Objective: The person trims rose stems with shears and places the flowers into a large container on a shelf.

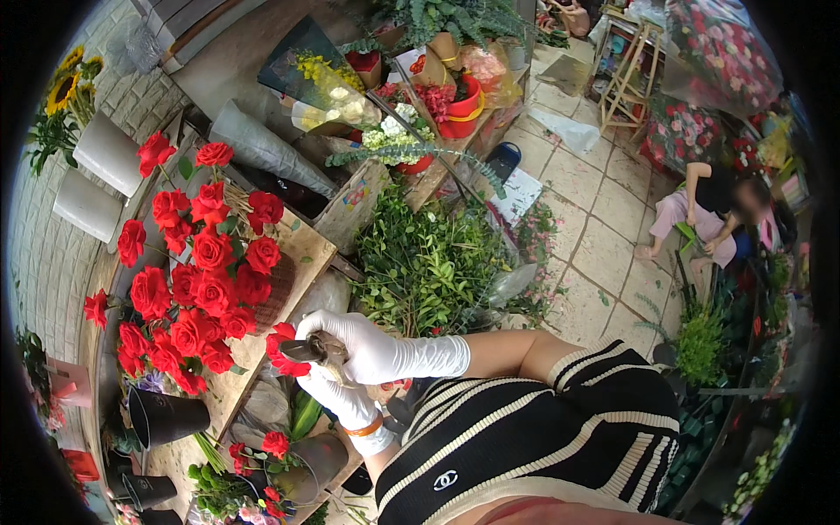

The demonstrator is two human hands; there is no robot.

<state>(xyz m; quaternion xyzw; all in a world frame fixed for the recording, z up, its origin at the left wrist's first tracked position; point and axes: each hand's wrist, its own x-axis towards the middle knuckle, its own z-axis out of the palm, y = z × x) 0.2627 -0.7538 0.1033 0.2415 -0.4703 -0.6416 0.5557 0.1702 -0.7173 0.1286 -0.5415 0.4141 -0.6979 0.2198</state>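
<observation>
Both my hands wear white gloves and are close together beside a wooden board. My right hand (360, 348) is closed around a worn, dark tool (302, 351) with a blade-like end; its exact kind is unclear. Just below it, my left hand (339, 398) is closed, with an orange band at the wrist. A single red rose (282, 352) shows right at my hands, its bloom partly behind the tool. Its stem is hidden, and it seems to be in my left hand. Left of my hands stands a large bunch of open red roses (197, 289).
A pile of cut green foliage (429, 262) lies beyond my hands. Black buckets (166, 417) stand at lower left, and wrapped bouquets (328, 87) at the back. On the tiled floor (604, 210), a person (709, 210) sits at right, handling green stems. A wooden stool (632, 74) stands behind.
</observation>
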